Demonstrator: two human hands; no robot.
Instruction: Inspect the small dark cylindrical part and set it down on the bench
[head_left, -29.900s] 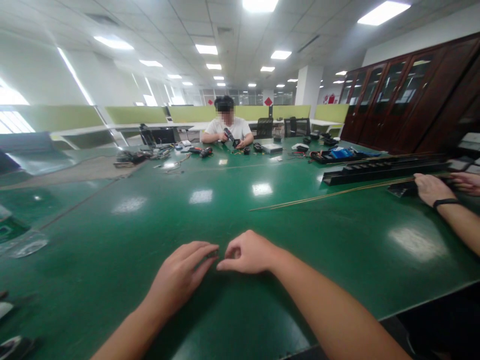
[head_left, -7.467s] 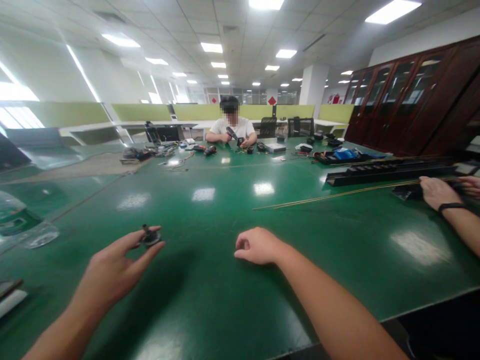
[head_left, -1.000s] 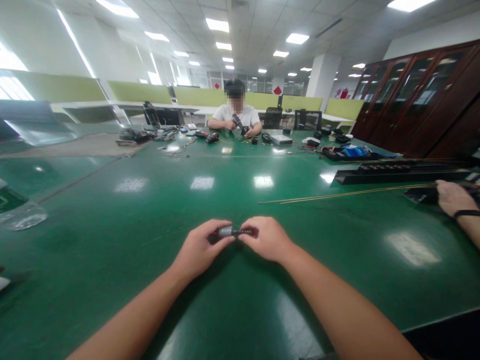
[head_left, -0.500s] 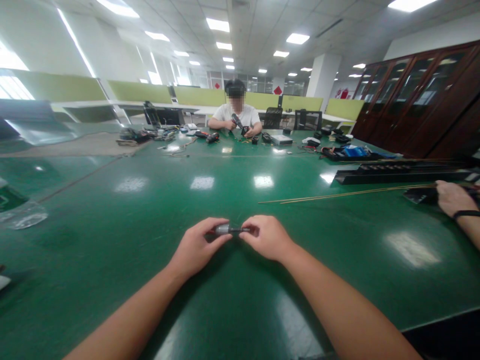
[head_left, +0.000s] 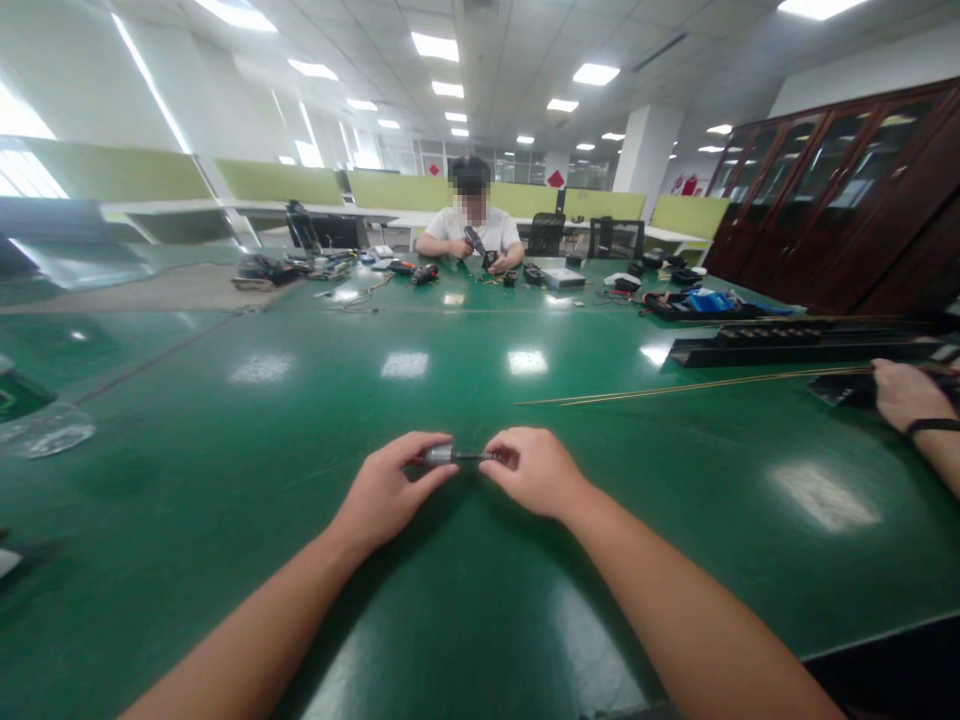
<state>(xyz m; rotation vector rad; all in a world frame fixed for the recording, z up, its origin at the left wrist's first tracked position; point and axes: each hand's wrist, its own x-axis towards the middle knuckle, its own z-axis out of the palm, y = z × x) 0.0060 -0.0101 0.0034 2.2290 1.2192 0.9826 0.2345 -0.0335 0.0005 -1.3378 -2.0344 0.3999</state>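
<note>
My left hand is closed around a small silvery cylinder, gripped between thumb and fingers. A thin dark rod runs from the cylinder's right end towards my right hand. The thumb and fingertips of my right hand pinch the rod's far end, where a dark, ridged-looking tip partly shows. Both hands are just above the green tabletop. The left end of the cylinder is hidden in my palm, and the exact kind of the part is too small to make out.
Two long thin brass-coloured rods lie to the right, near a black channel-like piece. Another person's hand is at the right edge. Across the table sits a person holding a power drill. A clear plastic container is at left.
My left hand has shifted slightly left with the silvery cylinder, so more of the thin rod shows between the hands. My right hand has hardly moved.
</note>
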